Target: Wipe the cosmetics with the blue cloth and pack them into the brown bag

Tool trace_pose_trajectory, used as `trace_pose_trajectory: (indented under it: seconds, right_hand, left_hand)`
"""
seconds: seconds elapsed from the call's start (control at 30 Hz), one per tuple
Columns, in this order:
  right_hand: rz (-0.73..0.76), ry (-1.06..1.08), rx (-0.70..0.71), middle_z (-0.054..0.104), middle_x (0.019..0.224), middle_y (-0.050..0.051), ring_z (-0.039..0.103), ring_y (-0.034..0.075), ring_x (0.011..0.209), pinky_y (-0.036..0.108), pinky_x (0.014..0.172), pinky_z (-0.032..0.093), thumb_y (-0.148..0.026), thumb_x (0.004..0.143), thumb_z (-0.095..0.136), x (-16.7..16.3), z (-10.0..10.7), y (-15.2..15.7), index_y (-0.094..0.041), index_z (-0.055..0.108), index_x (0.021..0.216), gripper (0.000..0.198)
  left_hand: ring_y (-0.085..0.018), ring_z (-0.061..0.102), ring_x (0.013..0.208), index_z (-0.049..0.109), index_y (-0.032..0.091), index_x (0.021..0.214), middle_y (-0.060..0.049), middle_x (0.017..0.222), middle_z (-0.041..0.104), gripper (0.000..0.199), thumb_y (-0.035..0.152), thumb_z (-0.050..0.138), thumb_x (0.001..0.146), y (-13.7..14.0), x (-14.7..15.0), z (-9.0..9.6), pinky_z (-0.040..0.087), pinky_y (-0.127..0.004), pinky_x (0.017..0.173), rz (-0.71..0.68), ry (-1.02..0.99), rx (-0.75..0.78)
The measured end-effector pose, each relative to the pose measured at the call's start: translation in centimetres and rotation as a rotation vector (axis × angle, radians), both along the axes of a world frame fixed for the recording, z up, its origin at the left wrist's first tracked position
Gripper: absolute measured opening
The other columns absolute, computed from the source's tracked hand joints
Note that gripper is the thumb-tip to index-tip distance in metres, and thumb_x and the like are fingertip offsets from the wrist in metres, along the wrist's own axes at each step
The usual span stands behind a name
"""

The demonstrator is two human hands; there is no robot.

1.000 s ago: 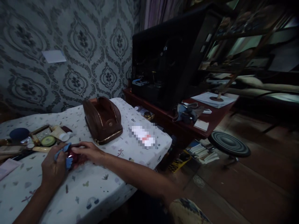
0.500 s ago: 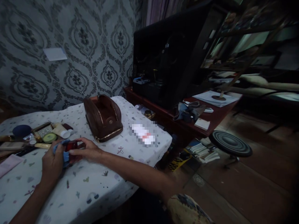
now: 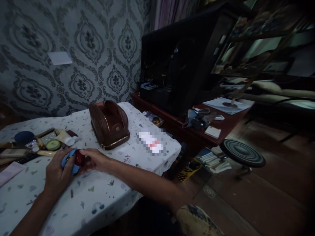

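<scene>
A small, shiny dark red object [image 3: 79,158], rounded and jar-like, is held between my two hands above the table; its exact kind is hard to make out. My left hand [image 3: 57,168] grips a light blue cloth [image 3: 71,161] pressed against the red object's left side. From the right, my right hand [image 3: 94,160] has its fingers closed around the red object. Just beyond my hands stands a brown leather toiletry bag [image 3: 108,126], unzipped at the top. A pale yellow stick-like item [image 3: 46,153] lies by my left hand.
Left on the patterned tablecloth [image 3: 103,190] lie cosmetics: a blue round case [image 3: 24,137], a green-lidded jar [image 3: 53,144], a cream tube [image 3: 65,137] and a pink packet [image 3: 11,173]. A blurred-out item [image 3: 150,142] lies right of the bag. A round stool [image 3: 242,152] stands on the floor.
The red object has turned and shows more of its rounded side. My right fingers have shifted around it, and the blue cloth has moved slightly right with my left hand.
</scene>
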State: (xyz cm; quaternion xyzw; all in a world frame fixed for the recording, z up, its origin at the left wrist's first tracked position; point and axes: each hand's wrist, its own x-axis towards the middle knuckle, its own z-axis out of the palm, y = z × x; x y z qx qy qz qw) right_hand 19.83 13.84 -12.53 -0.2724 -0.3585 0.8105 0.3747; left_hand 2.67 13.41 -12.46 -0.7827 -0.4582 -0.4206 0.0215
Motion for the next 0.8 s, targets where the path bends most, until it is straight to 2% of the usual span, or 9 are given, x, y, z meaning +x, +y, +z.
trace_pose_trajectory:
  seconds: [0.2, 0.37, 0.63, 0.8]
  right_hand:
    - [0.021, 0.017, 0.001, 0.057, 0.05, -0.004, 0.062, 0.015, 0.039, 0.017, 0.038, 0.039, -0.038, 0.095, 0.056, -0.14, -0.02, 0.03, -0.016, 0.053, 0.083, 0.025]
    - [0.025, 0.017, 0.024, 0.062, 0.053, -0.002, 0.062, 0.014, 0.039, 0.017, 0.038, 0.039, -0.03, 0.098, 0.049, -0.06, 0.21, -0.11, -0.017, 0.052, 0.086, 0.019]
    - [0.029, 0.038, 0.006, 0.063, 0.052, 0.0, 0.063, 0.015, 0.039, 0.017, 0.036, 0.04, -0.026, 0.098, 0.047, -0.35, -0.38, 0.39, -0.015, 0.054, 0.084, 0.019]
    - [0.031, 0.071, -0.011, 0.063, 0.055, -0.001, 0.063, 0.015, 0.04, 0.017, 0.036, 0.04, -0.035, 0.092, 0.061, -0.49, -0.53, 0.52, -0.015, 0.057, 0.085, 0.022]
  left_hand:
    - [-0.025, 0.064, 0.089, 0.062, 0.02, 0.101, -0.008, 0.093, 0.067, 0.033, 0.044, 0.042, 0.092, -0.01, 0.24, 0.34, 0.05, -0.036, 0.082, 0.033, -0.053, -0.095]
    - [-0.025, 0.063, 0.09, 0.061, 0.02, 0.103, -0.008, 0.094, 0.067, 0.034, 0.046, 0.041, 0.093, -0.02, 0.27, 0.3, 0.049, -0.036, 0.082, 0.033, -0.056, -0.119]
    - [-0.024, 0.065, 0.088, 0.062, 0.02, 0.101, -0.007, 0.092, 0.068, 0.035, 0.047, 0.043, 0.09, 0.2, 0.26, 0.05, 0.051, -0.035, 0.082, 0.045, -0.064, -0.094]
    - [-0.025, 0.065, 0.094, 0.063, 0.019, 0.1, -0.008, 0.096, 0.069, 0.036, 0.047, 0.042, 0.089, 0.29, 0.45, 0.22, 0.05, -0.035, 0.086, 0.068, -0.092, -0.112]
